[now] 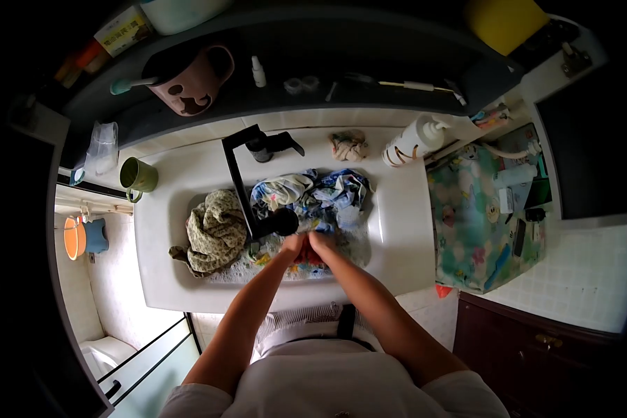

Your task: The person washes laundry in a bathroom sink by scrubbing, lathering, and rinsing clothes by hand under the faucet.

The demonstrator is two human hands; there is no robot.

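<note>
My left hand (pixel 294 244) and my right hand (pixel 318 242) are close together low in the white sink (pixel 404 230), just beside the spout end of the black faucet (pixel 240 188). Their fingers are hidden, so I cannot see what they grip. Wet blue and white patterned clothes (pixel 341 191) lie just beyond the hands, in sudsy water (pixel 355 247). Red cloth (pixel 308 254) shows beneath and between my wrists. A bunched beige patterned garment (pixel 217 233) rests against the sink's left side.
A green mug (pixel 139 177) stands on the left rim. At the back are a crumpled cloth (pixel 348 145) and a white pump bottle (pixel 414 141). A pink pitcher (pixel 191 83) sits on the dark shelf above. A flowered cover (pixel 477 209) bearing small items lies right.
</note>
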